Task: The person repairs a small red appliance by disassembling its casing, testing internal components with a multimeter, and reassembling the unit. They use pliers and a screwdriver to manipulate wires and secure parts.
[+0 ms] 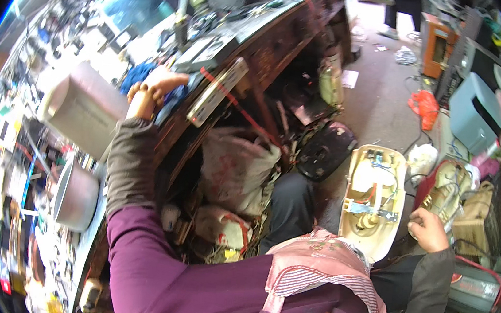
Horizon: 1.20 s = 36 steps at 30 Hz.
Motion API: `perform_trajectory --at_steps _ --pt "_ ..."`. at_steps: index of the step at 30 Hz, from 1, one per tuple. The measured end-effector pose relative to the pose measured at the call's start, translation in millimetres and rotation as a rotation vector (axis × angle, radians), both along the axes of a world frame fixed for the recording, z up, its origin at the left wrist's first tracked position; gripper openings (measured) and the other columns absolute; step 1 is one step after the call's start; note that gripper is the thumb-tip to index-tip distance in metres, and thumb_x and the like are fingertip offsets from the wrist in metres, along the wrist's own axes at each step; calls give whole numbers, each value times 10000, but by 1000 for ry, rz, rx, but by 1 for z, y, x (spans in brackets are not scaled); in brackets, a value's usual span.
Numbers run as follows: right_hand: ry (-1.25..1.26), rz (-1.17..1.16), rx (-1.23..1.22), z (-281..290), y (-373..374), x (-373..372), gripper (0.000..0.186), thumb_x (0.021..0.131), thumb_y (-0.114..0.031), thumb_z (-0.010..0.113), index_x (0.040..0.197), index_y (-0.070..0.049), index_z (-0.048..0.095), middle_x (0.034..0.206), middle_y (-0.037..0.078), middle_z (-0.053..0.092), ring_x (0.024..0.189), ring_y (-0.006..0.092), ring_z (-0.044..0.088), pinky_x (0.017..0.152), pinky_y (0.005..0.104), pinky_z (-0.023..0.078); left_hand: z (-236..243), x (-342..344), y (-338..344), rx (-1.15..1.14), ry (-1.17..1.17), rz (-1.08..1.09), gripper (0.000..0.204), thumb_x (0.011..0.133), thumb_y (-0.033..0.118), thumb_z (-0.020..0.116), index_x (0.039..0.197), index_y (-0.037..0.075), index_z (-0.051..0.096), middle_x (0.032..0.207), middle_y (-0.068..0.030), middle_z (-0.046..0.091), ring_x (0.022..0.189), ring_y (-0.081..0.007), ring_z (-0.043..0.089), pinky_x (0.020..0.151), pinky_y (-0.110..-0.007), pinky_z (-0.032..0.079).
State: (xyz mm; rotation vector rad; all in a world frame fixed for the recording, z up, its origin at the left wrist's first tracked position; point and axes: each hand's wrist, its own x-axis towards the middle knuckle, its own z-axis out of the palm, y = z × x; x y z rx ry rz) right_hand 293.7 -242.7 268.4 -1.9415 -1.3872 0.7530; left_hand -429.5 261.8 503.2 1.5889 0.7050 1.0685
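Note:
My left hand is at the bench on the left, fingers curled next to a blue cloth. A pale rounded shape touches or lies just beyond those fingers; I cannot make out what it is. An open cream appliance housing stands by my lap, showing wires, a bluish crosspiece and a round coil-like part. Just right of its edge is my right hand, thumb and forefinger drawn together. Anything between them is too small to name.
A metal pot and large pale cylindrical vessel sit on the cluttered bench. Under it are a white sack and a black casing. At right are a grey-blue box, an orange bag and a cardboard box.

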Motion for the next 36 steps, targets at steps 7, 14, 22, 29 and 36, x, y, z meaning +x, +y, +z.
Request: perform_trajectory --at_steps 7,14,22,29,36 --pt "-68 54 12 8 -3 1 244 870 -146 720 1036 31 698 855 206 748 836 350 743 748 435 562 40 46 -2 317 1128 601 298 876 340 692 1006 73 681 870 -53 670 767 -197 566 656 -394 470" --pt "-86 82 22 4 -10 4 229 855 -163 713 1001 13 700 829 196 733 826 372 726 751 457 556 92 108 -57 635 840 703 345 849 266 739 1038 -18 692 829 -62 688 723 -129 587 677 -322 507" --pt "-80 81 -11 -6 -12 7 238 875 -186 722 1016 5 698 831 198 727 823 377 723 741 455 552 63 277 -242 389 336 381 187 984 193 712 1065 33 764 848 11 684 682 -65 486 643 -255 397" --pt "296 150 235 3 39 -47 365 1013 -282 699 1235 5 651 1027 146 747 975 235 724 848 367 558 -115 438 -281 -398 306 -570 136 988 125 716 1058 10 736 959 -28 736 851 -129 695 766 -275 562" --pt "972 190 299 -21 53 -69 495 1130 -323 513 1509 -14 439 1384 100 597 1281 200 587 1088 379 468 -230 539 -287 -721 -107 -828 136 1046 128 666 1123 28 717 982 -38 731 885 -122 693 767 -282 581"
